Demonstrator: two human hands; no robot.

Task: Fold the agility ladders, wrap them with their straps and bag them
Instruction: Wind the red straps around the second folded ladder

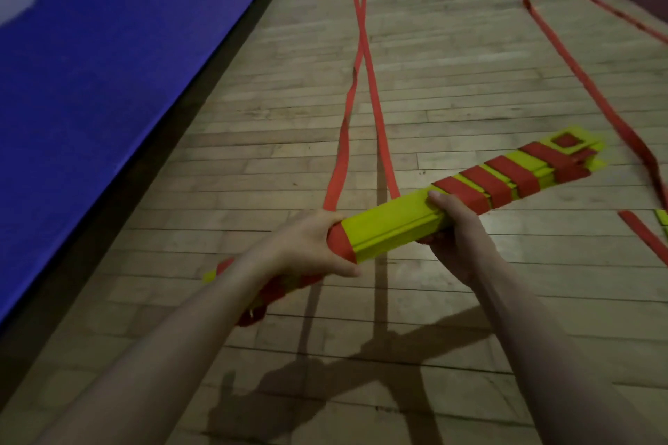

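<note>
From the head view, a stacked bundle of yellow ladder rungs [394, 224] is held above the wooden floor [452, 47]. The left hand [311, 246] grips the bundle at a red strap turn; the right hand [455, 228] curls round its middle — beside the red wraps. Two loose red straps [376, 119] trail from the bundle across the floor, away from the person. A blue mat [108, 83] lies left of the bundle.

My left hand [311, 246] and forearm cover the middle and lower end of the rung bundle [394, 224], so I can't tell how that end is wrapped. The two red straps [379, 126] run out past the top edge. A second ladder piece [662, 217] is cut off at the right edge.
</note>
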